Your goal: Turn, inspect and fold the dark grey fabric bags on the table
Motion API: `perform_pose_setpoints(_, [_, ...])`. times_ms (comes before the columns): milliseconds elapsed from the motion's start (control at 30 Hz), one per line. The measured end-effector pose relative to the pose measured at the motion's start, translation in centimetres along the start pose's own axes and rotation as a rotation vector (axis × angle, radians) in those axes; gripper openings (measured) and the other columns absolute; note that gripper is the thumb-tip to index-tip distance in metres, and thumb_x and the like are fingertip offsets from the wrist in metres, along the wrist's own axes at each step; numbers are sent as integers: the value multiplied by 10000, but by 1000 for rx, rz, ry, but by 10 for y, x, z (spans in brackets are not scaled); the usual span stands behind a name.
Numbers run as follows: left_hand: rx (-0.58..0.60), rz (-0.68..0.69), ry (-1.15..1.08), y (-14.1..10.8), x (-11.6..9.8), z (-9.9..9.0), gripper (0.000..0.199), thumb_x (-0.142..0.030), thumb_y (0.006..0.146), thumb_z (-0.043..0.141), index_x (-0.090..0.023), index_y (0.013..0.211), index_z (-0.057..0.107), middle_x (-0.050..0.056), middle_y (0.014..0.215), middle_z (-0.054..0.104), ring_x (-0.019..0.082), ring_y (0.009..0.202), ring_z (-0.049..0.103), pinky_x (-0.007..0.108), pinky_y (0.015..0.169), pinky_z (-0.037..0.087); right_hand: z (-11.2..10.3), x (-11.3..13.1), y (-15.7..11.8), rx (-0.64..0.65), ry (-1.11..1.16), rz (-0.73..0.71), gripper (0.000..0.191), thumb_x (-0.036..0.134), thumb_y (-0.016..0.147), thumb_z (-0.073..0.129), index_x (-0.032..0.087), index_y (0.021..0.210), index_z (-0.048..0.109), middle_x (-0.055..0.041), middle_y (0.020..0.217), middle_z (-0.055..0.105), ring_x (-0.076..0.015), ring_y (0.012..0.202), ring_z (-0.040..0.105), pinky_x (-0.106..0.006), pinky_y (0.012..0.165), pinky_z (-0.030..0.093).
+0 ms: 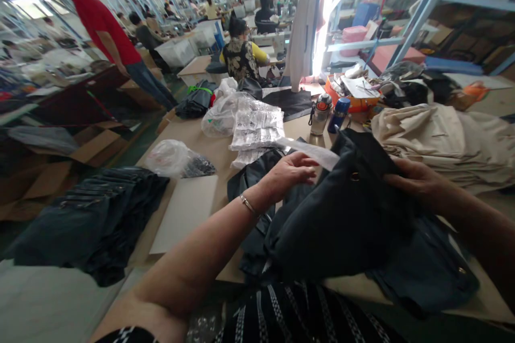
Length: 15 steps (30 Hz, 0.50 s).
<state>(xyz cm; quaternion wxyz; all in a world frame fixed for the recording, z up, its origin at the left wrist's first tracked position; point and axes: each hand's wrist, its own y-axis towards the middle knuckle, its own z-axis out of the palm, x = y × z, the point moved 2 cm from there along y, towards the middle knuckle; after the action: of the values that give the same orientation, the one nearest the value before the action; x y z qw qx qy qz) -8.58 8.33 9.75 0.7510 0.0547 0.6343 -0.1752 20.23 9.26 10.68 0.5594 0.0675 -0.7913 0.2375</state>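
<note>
A dark garment or bag piece [330, 220] with a small brass-coloured snap is raised above the table in front of me. My right hand [410, 179] grips its upper right edge, fingers partly behind the fabric. My left hand [293, 172] is at its left side, fingers curled loosely and apart, with nothing visible in them. Close to those fingers, a pale translucent strip [316, 154] runs to the top of the dark piece. More dark cloth [426, 262] lies beneath and to the right. White printed sheets [257, 128] rest beyond my left hand.
The brown table [189, 136] holds plastic bags, a clear bottle [321, 115], a blue bottle [339, 114] and an orange basket [354, 101]. Beige cloth [446, 139] is stacked at right, dark pieces [92, 214] at left. A person in red stands at the far left.
</note>
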Motion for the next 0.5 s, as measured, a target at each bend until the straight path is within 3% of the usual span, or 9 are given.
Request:
perform_pose_setpoints(67, [-124,-80,101,-12,31,-29,316,-227,684,628,-150,989,603,54,987,626,106,746,575,237,664,478,-50,-45,-19,-246,-121,43,346,537,656,679,320,917,613,-57,859,690,-225,678,640,-330,543,523])
perform_pose_setpoints(133, [-269,-240,344,-32,68,-57,226,-219,720,576,-128,921,621,48,899,635,106,734,564,206,627,454,-98,-96,-38,-469,-349,132,357,553,597,694,345,875,613,-79,822,688,-253,652,636,-371,513,487])
perform_pose_setpoints(200, [-304,-414,529,-53,106,-75,200,-181,727,543,-109,891,632,58,854,647,116,717,570,203,603,442,-125,-135,-52,-658,-535,169,422,566,503,705,349,852,604,-112,753,673,-274,624,620,-419,516,449])
perform_pose_setpoints(233, [-308,-471,574,-62,122,-79,208,-168,722,543,-98,893,636,67,837,653,123,703,575,207,589,439,-124,-147,-54,-690,-587,158,454,582,488,688,345,866,601,-125,760,670,-282,640,621,-437,537,446])
perform_pose_setpoints(267, [-309,-514,604,-68,137,-80,228,-166,717,548,-91,913,638,75,827,658,131,683,580,213,574,438,-113,-152,-52,-690,-598,136,464,595,511,656,337,892,599,-133,786,672,-291,675,627,-453,571,453])
perform_pose_setpoints(333, [-323,-567,652,-72,160,-78,288,-188,721,562,-88,982,631,88,821,667,144,648,588,226,552,436,-59,-144,-36,-557,-536,69,406,575,649,575,309,953,602,-129,887,682,-299,785,642,-460,659,481])
perform_pose_setpoints(400, [-338,-597,716,-65,177,-75,302,-214,735,561,-99,1005,631,101,833,675,162,657,603,239,560,439,21,-118,-6,-352,-538,-87,281,438,828,455,269,986,614,-112,994,670,-273,911,626,-436,815,480])
perform_pose_setpoints(500, [-351,-606,814,-44,192,-75,216,-227,737,564,-105,887,659,136,859,681,210,765,627,266,635,450,148,-81,45,94,-724,-350,305,229,838,440,190,1101,592,-98,1143,615,-236,1090,541,-376,950,432])
